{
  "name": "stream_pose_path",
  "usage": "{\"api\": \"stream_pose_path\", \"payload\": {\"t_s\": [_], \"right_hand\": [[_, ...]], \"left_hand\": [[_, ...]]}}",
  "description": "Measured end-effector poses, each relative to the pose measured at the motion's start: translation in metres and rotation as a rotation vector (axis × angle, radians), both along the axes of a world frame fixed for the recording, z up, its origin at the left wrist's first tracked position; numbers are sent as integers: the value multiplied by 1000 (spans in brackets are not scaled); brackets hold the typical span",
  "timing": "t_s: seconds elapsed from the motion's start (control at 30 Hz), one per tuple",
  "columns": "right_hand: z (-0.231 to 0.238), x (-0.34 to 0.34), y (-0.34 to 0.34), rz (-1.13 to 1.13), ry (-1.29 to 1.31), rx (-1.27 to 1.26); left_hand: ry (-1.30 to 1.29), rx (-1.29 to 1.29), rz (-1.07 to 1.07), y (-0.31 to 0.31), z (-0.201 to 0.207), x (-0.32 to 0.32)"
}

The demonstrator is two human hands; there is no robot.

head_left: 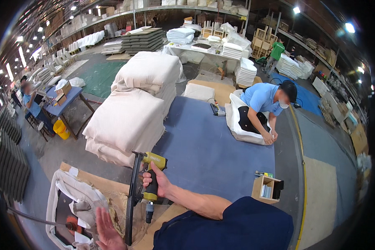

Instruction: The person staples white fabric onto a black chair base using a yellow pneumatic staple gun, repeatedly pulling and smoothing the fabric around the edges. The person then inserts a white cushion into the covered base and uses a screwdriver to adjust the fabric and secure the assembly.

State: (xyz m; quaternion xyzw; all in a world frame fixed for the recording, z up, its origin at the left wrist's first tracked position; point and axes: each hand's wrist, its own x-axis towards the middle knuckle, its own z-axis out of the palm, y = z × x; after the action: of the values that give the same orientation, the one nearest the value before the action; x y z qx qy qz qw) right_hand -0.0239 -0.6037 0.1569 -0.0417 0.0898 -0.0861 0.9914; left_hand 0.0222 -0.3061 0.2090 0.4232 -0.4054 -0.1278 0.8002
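A yellow and black pneumatic staple gun (151,177) with a long black magazine is held upright in my right hand (160,181), fingers wrapped round its grip. A metal air fitting (149,211) hangs at the bottom of the handle. My left hand (107,232) is open, fingers stretched out, beside the lower end of the magazine. Left of it lies a chair seat or back piece (81,187) with pale fabric folded round its rim and a dark middle. Over this piece reaches a dark hose (37,220) ending at an orange-red round part (74,225).
A blue-topped table (204,154) spreads ahead, bearing tall stacks of cream cushions (125,121). Across it a co-worker in light blue (262,100) bends over a white-covered piece (237,121). Another staple gun (216,109) lies nearby. A small wooden box (266,189) sits at the right edge.
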Motion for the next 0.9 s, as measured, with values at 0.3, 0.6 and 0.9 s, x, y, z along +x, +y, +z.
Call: {"api": "stream_pose_path", "payload": {"t_s": [0.3, 0.6, 0.9], "right_hand": [[9, -5, 44, 106, 29, -169], [27, 11, 51, 147, 4, -330], [-14, -121, -30, 115, 634, -1746]], "left_hand": [[-314, 392, 256, -47, 30, -22], [-553, 287, 547, -54, 34, 21], [-29, 1321, 1800, 294, -166, 33]]}}
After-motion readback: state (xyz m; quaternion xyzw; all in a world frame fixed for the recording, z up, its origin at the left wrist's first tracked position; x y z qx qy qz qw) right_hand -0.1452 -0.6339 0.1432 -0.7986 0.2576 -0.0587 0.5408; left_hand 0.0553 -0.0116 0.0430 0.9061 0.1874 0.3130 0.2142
